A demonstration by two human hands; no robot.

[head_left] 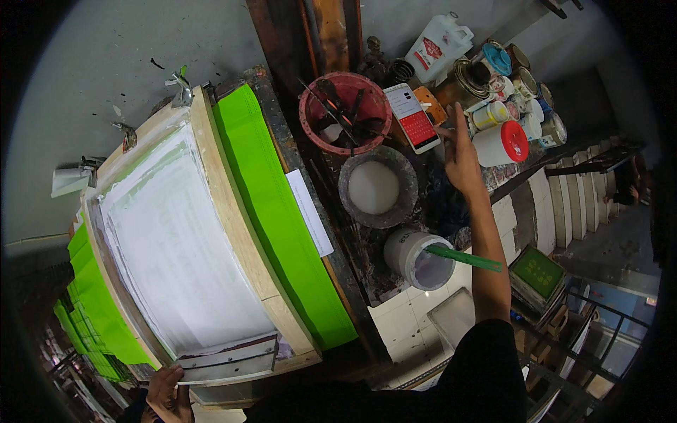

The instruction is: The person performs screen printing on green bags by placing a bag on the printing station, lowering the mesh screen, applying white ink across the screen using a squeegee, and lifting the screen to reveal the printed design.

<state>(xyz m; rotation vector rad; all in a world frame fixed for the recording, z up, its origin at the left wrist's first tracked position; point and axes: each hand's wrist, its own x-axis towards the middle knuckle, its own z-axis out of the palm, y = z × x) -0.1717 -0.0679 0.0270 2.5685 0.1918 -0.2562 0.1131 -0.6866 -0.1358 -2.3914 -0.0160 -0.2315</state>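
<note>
A wooden screen-printing frame (233, 211) lies over bright green fabric (282, 233), its mesh coated white. Across its near end rests a squeegee (229, 365), a flat bar with dark screw spots. My left hand (168, 395) is closed at the squeegee's left end, by the frame's corner. Over on the right, my right hand (462, 151) reaches forward with fingers stretched out, holding nothing. Its thumb side is at the edge of a white smartphone (412, 118), whose lit screen is partly red. Whether the thumb touches the phone, I cannot tell.
Beside the phone stand a red bucket (307, 130) of tools, a grey tub (345, 187) of white paste and a pot (402, 254) with a green stick (465, 258). Several cans and jars (525, 84) crowd the far right. Metal clamps (182, 92) line the frame's far edge.
</note>
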